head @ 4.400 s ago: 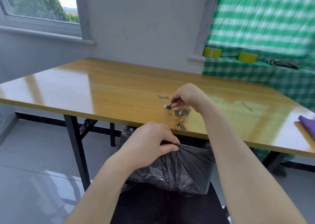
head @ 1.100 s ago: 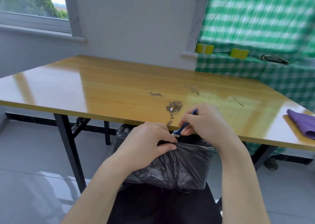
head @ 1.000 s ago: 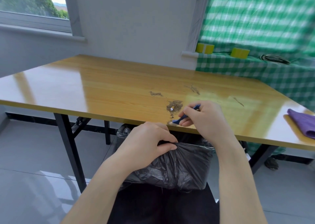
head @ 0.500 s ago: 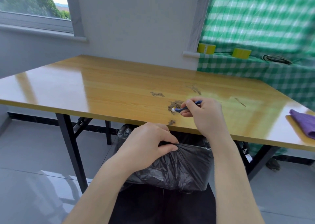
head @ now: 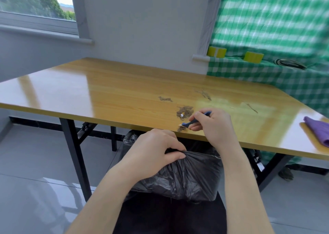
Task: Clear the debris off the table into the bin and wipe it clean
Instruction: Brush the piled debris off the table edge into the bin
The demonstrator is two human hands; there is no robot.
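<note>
A brown debris pile (head: 184, 111) lies near the front edge of the wooden table (head: 110, 94), with a small clump (head: 181, 129) right at the edge. More streaks of debris sit farther back: one streak (head: 165, 98), another (head: 204, 94) and a thin one (head: 252, 107). My right hand (head: 213, 125) grips a small blue brush (head: 193, 121), its tip beside the edge clump. My left hand (head: 156, 150) grips the rim of the black bin bag (head: 187, 176), held just under the table edge. A purple cloth (head: 318, 130) lies at the table's right end.
Behind the table a green checked cloth (head: 267, 73) covers a ledge carrying two yellow tape rolls (head: 216, 51) and a coiled cable (head: 290, 64). Black table legs (head: 74, 155) stand left of the bag. A grey tiled floor lies below.
Over the last second my right hand swept the brush back up to the pile, then drew it toward the edge again. The left hand kept hold of the bag.
</note>
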